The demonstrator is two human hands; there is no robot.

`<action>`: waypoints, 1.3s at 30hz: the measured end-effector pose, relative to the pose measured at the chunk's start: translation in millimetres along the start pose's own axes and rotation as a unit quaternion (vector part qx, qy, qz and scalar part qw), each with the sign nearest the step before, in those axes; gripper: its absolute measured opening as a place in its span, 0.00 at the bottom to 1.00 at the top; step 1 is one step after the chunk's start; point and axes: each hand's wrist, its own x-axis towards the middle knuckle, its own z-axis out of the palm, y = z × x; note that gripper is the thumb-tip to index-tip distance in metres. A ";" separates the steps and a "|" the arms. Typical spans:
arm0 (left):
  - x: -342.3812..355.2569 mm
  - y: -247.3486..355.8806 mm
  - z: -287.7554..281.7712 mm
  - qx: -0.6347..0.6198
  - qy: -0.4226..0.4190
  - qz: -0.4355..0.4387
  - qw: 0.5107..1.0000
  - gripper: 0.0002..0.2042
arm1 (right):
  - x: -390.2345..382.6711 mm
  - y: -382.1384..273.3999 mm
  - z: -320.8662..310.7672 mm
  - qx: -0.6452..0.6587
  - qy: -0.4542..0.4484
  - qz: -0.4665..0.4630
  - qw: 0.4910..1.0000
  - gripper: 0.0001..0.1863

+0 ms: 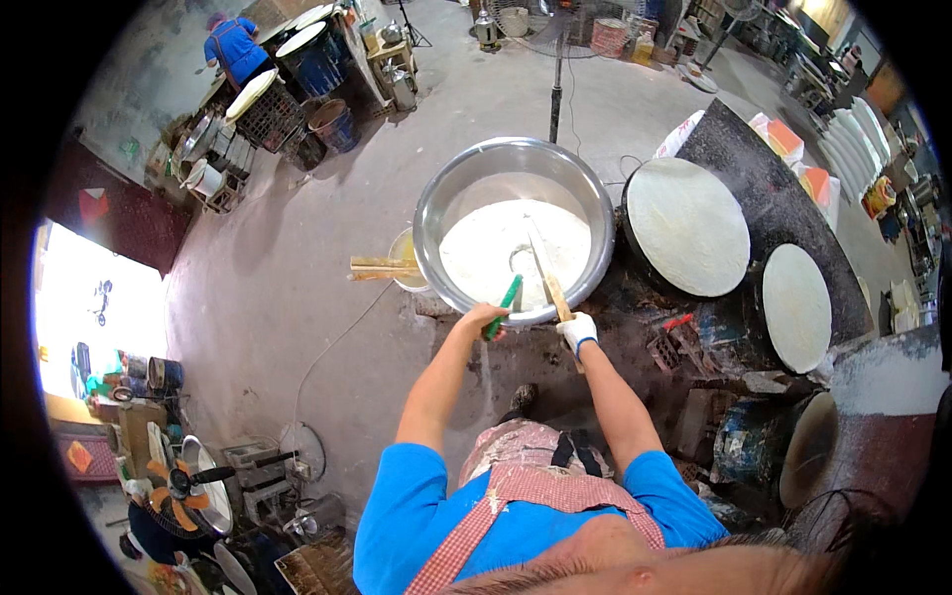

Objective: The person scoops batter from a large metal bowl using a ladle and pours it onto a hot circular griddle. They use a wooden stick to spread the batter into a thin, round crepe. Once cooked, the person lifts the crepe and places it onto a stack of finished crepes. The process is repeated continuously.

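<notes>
**Metal basin (pixel 428 213) of white mixture (pixel 481 243) at the near rim of reach**

The left hand (pixel 484 319) is wrapped around a green-handled tool (pixel 511 293) at the basin's near rim. Just beside it, the white-gloved right hand (pixel 577 330) grips a wooden-handled tool (pixel 557 296) slanting over that rim toward the mixture's middle. A bucket (pixel 415 286) stands by the left rim, a pale round sheet (pixel 689 226) beyond the right.

Wide metal basin (pixel 451 194), part filled with white mixture (pixel 478 245); green-handled tool (pixel 510 295), wooden stick (pixel 554 292) slanting in over near rim.
</notes>
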 end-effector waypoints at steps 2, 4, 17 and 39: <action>-6.2 17.0 33.1 -0.169 0.008 -0.046 0.984 0.10 | 8.4 18.7 -13.9 0.066 0.002 -0.022 0.998 0.18; 23.4 3.0 32.9 -0.343 -0.090 -0.088 0.931 0.11 | -12.6 14.2 -42.0 0.096 -0.014 -0.049 0.994 0.18; -196.9 85.6 56.7 -0.094 0.054 0.265 0.958 0.10 | -75.0 -28.0 -227.5 0.125 0.085 -0.191 0.970 0.09; 18.5 44.0 -53.6 -0.051 0.024 -0.001 0.998 0.12 | -64.5 -99.9 -135.9 -0.358 0.039 -0.170 0.917 0.14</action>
